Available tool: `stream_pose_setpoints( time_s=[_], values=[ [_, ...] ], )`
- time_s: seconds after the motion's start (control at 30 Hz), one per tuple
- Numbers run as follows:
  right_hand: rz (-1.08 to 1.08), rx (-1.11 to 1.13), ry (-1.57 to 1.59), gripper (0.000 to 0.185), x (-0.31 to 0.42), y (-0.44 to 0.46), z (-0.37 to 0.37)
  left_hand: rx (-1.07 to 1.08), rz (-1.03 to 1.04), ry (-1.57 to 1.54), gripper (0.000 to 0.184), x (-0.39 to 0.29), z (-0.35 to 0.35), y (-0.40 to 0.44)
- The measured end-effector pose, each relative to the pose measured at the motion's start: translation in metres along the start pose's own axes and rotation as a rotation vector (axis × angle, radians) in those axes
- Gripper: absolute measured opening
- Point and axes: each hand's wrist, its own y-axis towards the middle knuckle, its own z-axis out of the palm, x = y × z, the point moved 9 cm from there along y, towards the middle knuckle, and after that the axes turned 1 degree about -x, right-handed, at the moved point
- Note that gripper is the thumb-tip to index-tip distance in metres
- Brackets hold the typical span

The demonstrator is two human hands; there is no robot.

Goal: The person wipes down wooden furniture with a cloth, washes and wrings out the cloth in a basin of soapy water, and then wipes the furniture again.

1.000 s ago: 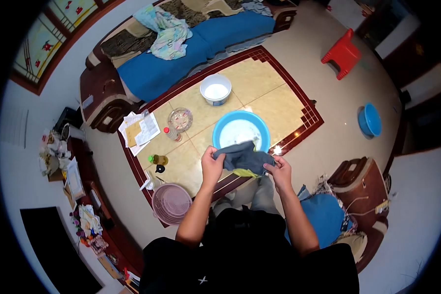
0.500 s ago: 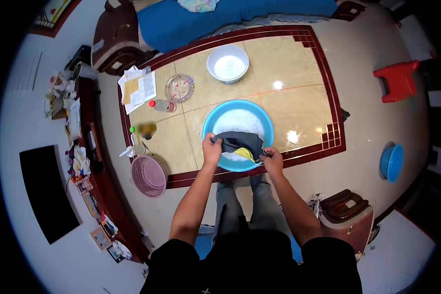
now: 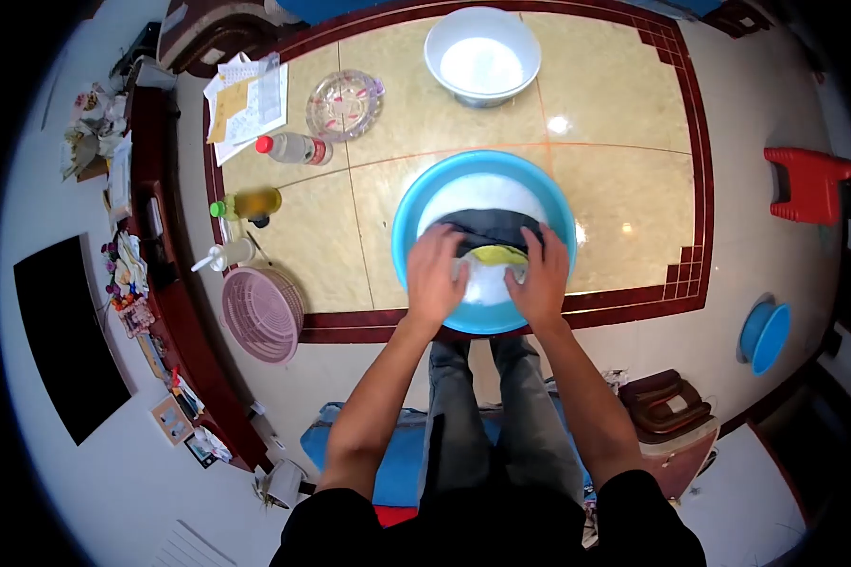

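Note:
A blue basin (image 3: 406, 213) with white suds and water stands at the table's near edge. In it lies a dark grey cloth (image 3: 492, 224) with a yellow-green part showing at its lower side. My left hand (image 3: 435, 276) rests over the cloth's left end, fingers apart and thumb off to the side. Over the right end is my right hand (image 3: 543, 276), its fingers likewise spread and touching the cloth. Both hands are inside the basin's rim, palms down.
On the table (image 3: 624, 208) are a white bucket (image 3: 483, 55), a glass dish (image 3: 345, 105), papers (image 3: 246, 104), a red-capped bottle (image 3: 296, 148) and a green-capped bottle (image 3: 248, 203). A pink basket (image 3: 263, 314) sits at the left corner. A red stool (image 3: 808, 184) stands right.
Both hands have lowered the cloth from above the basin into the suds, and their fingers have opened over it. The view has tilted further down toward the table.

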Motion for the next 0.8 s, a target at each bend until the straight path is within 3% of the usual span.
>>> stream_pose_setpoints(
  time_s=[0.1, 0.23, 0.47, 0.5, 0.6, 0.63, 0.67, 0.8],
  values=[
    [-0.104, 0.158, -0.152, 0.104, 0.014, -0.001, 0.038, 0.220, 0.076, 0.054, 0.086, -0.003, 0.047, -0.005],
    [-0.146, 0.324, -0.347, 0.115, -0.001, -0.005, 0.088, 0.341, 0.036, 0.113, 0.114, 0.030, 0.095, -0.008],
    [-0.109, 0.613, -0.483, 0.118, -0.014, 0.002, 0.135, 0.614, -0.211, 0.031, 0.121, 0.080, 0.144, -0.018],
    [-0.049, 0.709, -0.484, 0.102, -0.010, 0.005, 0.133, 0.659, -0.209, 0.069, 0.119, 0.081, 0.146, -0.019],
    [0.090, 0.869, -0.489, 0.084, -0.039, -0.008, 0.166, 0.998, -0.335, 0.065, 0.099, 0.088, 0.159, -0.027],
    [0.000, 0.793, -0.481, 0.066, -0.045, -0.013, 0.174, 1.089, -0.346, 0.085, 0.088, 0.091, 0.165, -0.030],
    [0.062, 0.862, -0.448, 0.057, -0.062, -0.024, 0.187, 1.179, -0.357, 0.105, 0.079, 0.094, 0.171, -0.034],
    [0.112, 1.224, -0.431, 0.039, -0.056, -0.028, 0.188, 1.348, -0.388, 0.126, 0.049, 0.101, 0.188, -0.042]
  ],
)
